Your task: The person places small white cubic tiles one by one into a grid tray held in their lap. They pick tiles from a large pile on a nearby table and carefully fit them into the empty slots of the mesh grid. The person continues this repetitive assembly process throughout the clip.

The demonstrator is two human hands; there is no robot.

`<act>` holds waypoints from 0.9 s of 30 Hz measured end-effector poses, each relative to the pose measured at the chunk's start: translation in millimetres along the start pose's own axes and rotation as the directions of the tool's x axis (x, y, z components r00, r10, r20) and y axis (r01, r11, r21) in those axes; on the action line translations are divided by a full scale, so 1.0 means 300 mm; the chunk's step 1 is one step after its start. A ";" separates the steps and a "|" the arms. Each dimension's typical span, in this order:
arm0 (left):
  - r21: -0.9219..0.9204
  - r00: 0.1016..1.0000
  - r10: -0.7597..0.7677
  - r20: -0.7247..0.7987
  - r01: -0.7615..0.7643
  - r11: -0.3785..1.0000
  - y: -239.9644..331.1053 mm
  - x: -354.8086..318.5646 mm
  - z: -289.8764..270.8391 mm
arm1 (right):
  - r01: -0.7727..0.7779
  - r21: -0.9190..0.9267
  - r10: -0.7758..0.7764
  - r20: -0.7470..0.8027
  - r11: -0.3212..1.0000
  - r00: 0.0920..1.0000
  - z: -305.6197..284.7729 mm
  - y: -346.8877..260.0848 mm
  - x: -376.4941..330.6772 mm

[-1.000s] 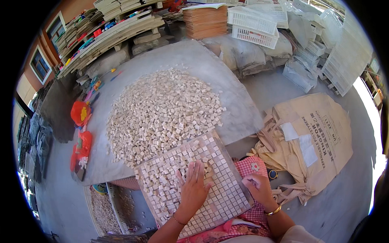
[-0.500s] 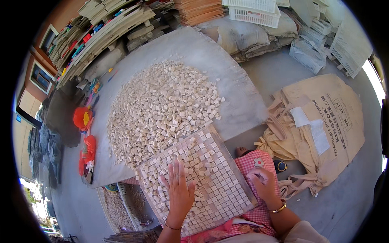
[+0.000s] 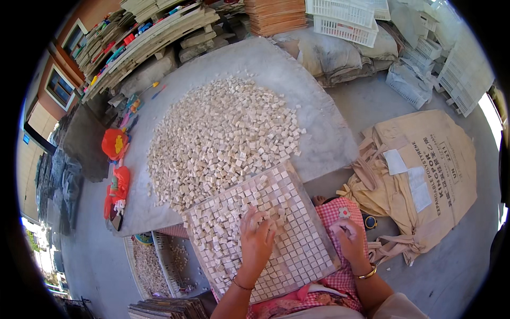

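My left hand is over a square grid tray, its fingers bent and apart, fingertips among loose cream stone tiles. Small cubes fill the grid's right and near parts in neat rows. Toward the left and middle, other cubes lie heaped and tilted. Beyond the tray rises a large pile of the same cubes on a grey tabletop. My right hand, with a gold bangle at its wrist, hovers right of the tray above pink gingham cloth. Its fingers are curled together; whatever they hold is hidden.
A beige woven sack lies on the floor at right. Red plastic items sit at the table's left edge. Below it stands a white crate near loose tiles. Stacked boards, full sacks and white baskets line the back.
My left hand has moved right across the tray, its fingers going from stretched out to bent among the cubes. My right hand stays beside the tray. The whole view has shifted slightly.
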State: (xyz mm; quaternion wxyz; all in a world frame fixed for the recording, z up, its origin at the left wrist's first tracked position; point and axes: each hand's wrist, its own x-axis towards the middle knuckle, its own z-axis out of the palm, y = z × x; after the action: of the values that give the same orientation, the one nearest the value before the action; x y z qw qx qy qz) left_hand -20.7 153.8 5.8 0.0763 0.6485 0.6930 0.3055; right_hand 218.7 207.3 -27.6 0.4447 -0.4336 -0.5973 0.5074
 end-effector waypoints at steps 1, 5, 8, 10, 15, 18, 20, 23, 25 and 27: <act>-0.009 1.000 -0.018 0.007 0.018 1.000 0.015 -0.009 -0.001 | 0.004 0.005 -0.004 -0.003 1.000 1.000 0.003 0.010 -0.001; -0.070 0.994 -0.044 -0.099 0.037 0.997 -0.014 -0.018 0.000 | 0.048 -0.030 -0.049 -0.019 0.998 0.999 0.000 0.030 -0.007; 0.001 0.985 -0.026 -0.172 0.027 1.000 -0.051 0.005 -0.038 | 0.027 -0.050 -0.027 -0.005 0.998 1.000 0.009 0.018 -0.001; 0.033 0.988 -0.005 -0.154 0.010 0.999 -0.045 0.037 -0.040 | 0.029 -0.053 -0.030 -0.013 0.998 0.999 0.007 0.011 -0.004; 0.119 0.999 0.011 -0.049 -0.005 0.993 -0.054 0.079 -0.001 | 0.023 -0.031 -0.023 -0.002 0.999 1.000 0.012 0.009 -0.002; 0.042 0.999 0.004 -0.049 -0.002 0.999 -0.065 0.087 0.002 | 0.004 -0.040 -0.004 0.002 0.999 1.000 0.006 -0.002 -0.003; -0.030 0.998 -0.062 -0.021 0.061 0.998 -0.066 0.088 -0.028 | 0.009 -0.038 -0.008 0.003 0.999 1.000 0.003 -0.003 -0.003; -0.516 0.924 -0.356 0.140 0.375 0.770 -0.058 0.087 -0.074 | 0.022 -0.057 -0.023 -0.005 0.998 1.000 -0.001 0.010 0.000; -0.768 0.824 -0.456 0.337 0.521 0.374 -0.066 0.082 -0.091 | 0.048 -0.044 -0.049 -0.023 0.998 0.999 0.000 0.032 -0.001; -0.840 0.754 -0.427 0.500 0.542 -0.026 -0.078 0.069 -0.098 | 0.032 -0.027 -0.033 -0.029 0.999 0.999 0.003 0.036 0.000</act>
State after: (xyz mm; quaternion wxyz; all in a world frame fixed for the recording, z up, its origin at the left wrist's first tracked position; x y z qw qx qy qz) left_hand -58.7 164.5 23.2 0.5973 0.1767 0.5133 0.5903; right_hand 218.5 208.1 -38.4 0.4559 -0.4370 -0.6045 0.4856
